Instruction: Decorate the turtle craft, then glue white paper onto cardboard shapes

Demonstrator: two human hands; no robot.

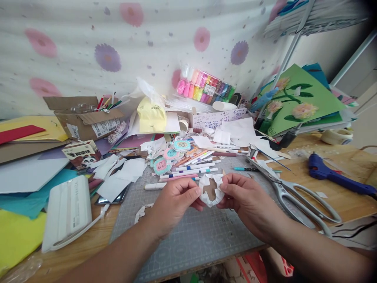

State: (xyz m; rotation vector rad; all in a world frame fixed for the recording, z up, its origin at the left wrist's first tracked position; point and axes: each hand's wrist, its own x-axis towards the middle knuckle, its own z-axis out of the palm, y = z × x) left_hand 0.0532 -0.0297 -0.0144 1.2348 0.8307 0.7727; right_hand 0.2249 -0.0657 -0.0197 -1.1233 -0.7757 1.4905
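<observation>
Between my two hands is a small roundish piece [216,199] with a brown cardboard-like middle and crinkled white paper folded over its edge. My left hand [181,200] pinches its left edge between thumb and fingers. On the opposite edge, my right hand [243,194] grips it the same way. The piece is held above a grey cutting mat [176,243]. Beside my left wrist lies a torn white paper scrap [143,213], partly hidden by the arm. Just behind the hands are several marker pens [191,171].
Large scissors [294,200] lie right of my right hand, with a blue glue gun [338,175] beyond. Small pastel decorated pieces [161,166] sit behind the pens. A white power bank [69,208] with a cable and white paper pieces [118,184] lie left. A cardboard box [85,122] stands behind.
</observation>
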